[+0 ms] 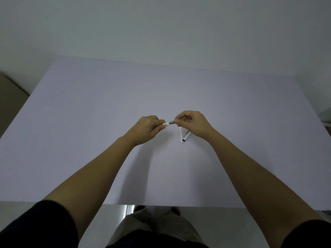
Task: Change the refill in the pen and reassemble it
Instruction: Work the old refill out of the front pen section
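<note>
My left hand [149, 128] is closed around a white pen barrel [166, 124], whose end sticks out toward the right. Between thumb and finger, my right hand [192, 122] pinches a small metal tip piece [172, 122] that meets the barrel's end. Both hands hover just above the table. A thin white refill [180, 134] lies on the table below my right hand. Beside it rests a white pen cap [186, 136], partly hidden under my right wrist.
The pale lilac table [89, 131] spreads wide on all sides of my hands. Its near edge [161, 204] runs above my lap. A brown box [10, 99] stands off the table's left side, and a plain wall rises behind.
</note>
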### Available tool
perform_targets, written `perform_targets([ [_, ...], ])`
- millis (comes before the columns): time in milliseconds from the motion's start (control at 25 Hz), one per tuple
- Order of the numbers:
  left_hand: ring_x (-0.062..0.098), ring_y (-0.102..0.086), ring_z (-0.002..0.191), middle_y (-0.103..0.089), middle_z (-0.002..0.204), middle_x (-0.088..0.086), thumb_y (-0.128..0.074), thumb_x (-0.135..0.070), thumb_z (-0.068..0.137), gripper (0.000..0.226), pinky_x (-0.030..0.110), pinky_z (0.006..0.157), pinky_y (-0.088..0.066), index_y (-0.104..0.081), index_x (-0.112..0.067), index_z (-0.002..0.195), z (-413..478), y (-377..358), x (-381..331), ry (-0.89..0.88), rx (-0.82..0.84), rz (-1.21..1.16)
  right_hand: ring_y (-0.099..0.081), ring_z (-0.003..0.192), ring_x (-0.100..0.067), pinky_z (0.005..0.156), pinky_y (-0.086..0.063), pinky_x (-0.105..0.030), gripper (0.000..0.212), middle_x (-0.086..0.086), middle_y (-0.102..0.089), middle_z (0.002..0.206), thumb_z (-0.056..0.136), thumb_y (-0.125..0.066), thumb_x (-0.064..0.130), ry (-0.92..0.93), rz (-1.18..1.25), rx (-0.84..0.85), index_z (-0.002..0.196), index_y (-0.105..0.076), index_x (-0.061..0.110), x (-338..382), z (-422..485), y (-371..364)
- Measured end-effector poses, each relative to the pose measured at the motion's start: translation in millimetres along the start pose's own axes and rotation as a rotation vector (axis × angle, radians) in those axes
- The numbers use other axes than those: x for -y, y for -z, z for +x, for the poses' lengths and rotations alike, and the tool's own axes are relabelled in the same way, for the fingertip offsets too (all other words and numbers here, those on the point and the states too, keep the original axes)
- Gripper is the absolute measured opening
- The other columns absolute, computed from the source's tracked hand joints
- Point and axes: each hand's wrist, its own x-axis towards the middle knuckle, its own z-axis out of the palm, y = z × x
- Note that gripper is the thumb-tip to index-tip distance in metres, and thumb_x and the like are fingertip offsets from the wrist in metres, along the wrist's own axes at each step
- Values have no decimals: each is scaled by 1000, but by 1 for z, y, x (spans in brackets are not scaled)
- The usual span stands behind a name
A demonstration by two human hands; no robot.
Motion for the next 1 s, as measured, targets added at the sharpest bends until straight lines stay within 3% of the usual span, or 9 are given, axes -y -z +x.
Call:
perform_targets([
  [120, 13, -44, 65, -52, 70, 3, -43, -23, 96, 30, 17, 60, -30, -54, -23, 123, -3, -6, 1, 59, -4, -68, -69, 78, -6, 74, -53, -13, 8, 6, -71, 79, 79, -71, 24, 17, 104, -25, 78, -68, 31, -1, 0, 2],
  [240, 12, -45, 67, -51, 70, 3, -41, -23, 96, 26, 11, 61, -33, -55, -30, 117, -6, -14, 2, 126, -22, -123, -70, 79, -9, 72, -55, -14, 9, 4, -70, 83, 80, -70, 21, -12, 190, -34, 83, -65, 29, -6, 2, 1],
  [360, 17, -46, 67, -49, 66, 6, -40, -25, 96, 21, 19, 61, -35, -57, -30, 109, -10, -21, 4, 179, -44, -175, -67, 80, -10, 67, -54, -12, 17, -2, -67, 87, 81, -70, 16, -95, 397, -155, 89, -56, 23, -14, 5, 5],
  [480, 10, -46, 65, -47, 65, 3, -39, -29, 96, 20, 21, 61, -34, -56, -33, 105, -16, -26, 10, 215, -29, -184, -68, 71, -4, 62, -54, -11, 29, -6, -66, 90, 79, -71, 12, -257, 526, -277, 100, -51, 14, -34, 5, 6],
  [680, 7, -45, 65, -46, 65, 2, -39, -29, 96, 21, 15, 61, -34, -55, -37, 105, -13, -27, 15, 259, -54, -215, -61, 84, -16, 75, -43, -25, 39, -6, -68, 94, 71, -78, 21, -497, 82, -452, 102, -61, 4, -78, -5, -5],
  [800, 7, -45, 65, -46, 65, 0, -40, -26, 96, 23, 7, 61, -34, -56, -37, 109, -12, -28, 15, 257, -58, -224, -65, 88, -22, 75, -44, -24, 32, -16, -72, 98, 73, -77, 16, -496, 12, -503, 97, -63, 1, -91, -8, -13],
  [1000, 6, -45, 64, -46, 63, 0, -40, -27, 96, 22, 5, 61, -33, -56, -36, 107, -10, -38, 22, 271, -37, -215, -67, 92, -26, 72, -43, -24, 32, -16, -73, 98, 75, -75, 20, -543, -45, -522, 97, -63, 1, -110, 3, -26],
])
